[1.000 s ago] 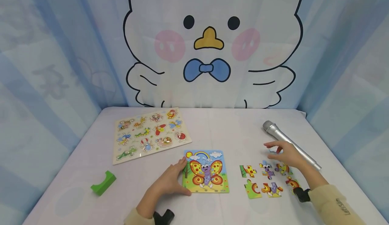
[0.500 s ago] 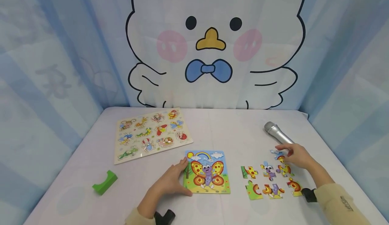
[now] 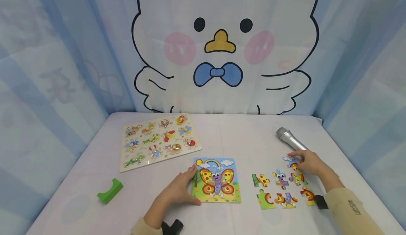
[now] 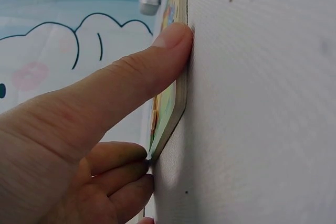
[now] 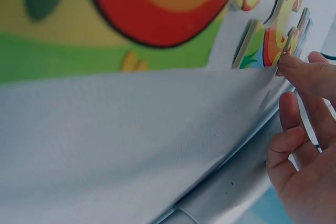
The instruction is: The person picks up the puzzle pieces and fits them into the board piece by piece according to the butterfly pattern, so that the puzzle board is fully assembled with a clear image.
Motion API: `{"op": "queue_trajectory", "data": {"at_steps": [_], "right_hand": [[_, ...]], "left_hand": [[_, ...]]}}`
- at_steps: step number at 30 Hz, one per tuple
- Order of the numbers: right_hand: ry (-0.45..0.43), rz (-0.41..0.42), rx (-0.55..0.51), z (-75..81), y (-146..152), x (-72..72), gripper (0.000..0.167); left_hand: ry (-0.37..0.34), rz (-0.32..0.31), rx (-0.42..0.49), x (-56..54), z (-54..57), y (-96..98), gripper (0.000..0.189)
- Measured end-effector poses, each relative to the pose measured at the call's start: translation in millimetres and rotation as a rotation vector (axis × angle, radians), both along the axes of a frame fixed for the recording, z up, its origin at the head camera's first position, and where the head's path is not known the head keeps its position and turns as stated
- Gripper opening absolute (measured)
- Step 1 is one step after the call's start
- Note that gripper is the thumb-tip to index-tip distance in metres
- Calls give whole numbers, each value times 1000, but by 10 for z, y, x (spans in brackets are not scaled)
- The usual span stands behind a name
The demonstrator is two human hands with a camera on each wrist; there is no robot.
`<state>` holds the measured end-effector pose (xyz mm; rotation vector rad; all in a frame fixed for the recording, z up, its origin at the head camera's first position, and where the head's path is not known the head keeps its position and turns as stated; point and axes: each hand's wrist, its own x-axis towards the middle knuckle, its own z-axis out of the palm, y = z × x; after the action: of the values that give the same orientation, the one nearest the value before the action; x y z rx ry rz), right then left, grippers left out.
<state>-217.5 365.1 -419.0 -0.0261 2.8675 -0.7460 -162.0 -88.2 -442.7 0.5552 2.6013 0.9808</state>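
- White cloth covers the table (image 3: pixel 222 136); behind it hangs a pale blue curtain printed with a big white cartoon duck (image 3: pixel 222 44) wearing a blue bow.
- A wooden peg board of insects (image 3: pixel 158 140) lies at the far left, well apart from both hands.
- A green curved block (image 3: pixel 109 190) sits alone near the left front edge.
- A silver microphone (image 3: pixel 290 141) lies on the right, angled toward the front; its lower part runs behind the right hand.
- The butterfly puzzle board (image 3: pixel 216 180) lies flat at the centre front. To its right, seven loose puzzle pieces (image 3: pixel 279 189) lie spread in rows, apart from the board.
- The left hand (image 3: pixel 177 191) rests on the table against the board's left edge. The left wrist view shows the thumb (image 4: pixel 168 51) pressed straight along that edge, with the other fingers curled under its near corner, so the hand braces the board between them.
- The right hand (image 3: pixel 312 162) sits at the far right of the loose pieces, just in front of the microphone. Its fingertips pinch the small blue-and-white piece (image 3: pixel 290 161) at the back of the group; the right wrist view shows a fingertip (image 5: pixel 299 69) on the piece's edge with the other fingers loosely bent beside it.
- A tan sleeve (image 3: pixel 349 210) covers the right forearm.
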Motion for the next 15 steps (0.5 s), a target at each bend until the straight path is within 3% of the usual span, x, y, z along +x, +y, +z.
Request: {"op": "queue_trajectory", "data": {"at_steps": [15], "right_hand": [[46,36,30,-1,21,3,48]], "left_hand": [[-12,2,3,14,19,4,106]]}}
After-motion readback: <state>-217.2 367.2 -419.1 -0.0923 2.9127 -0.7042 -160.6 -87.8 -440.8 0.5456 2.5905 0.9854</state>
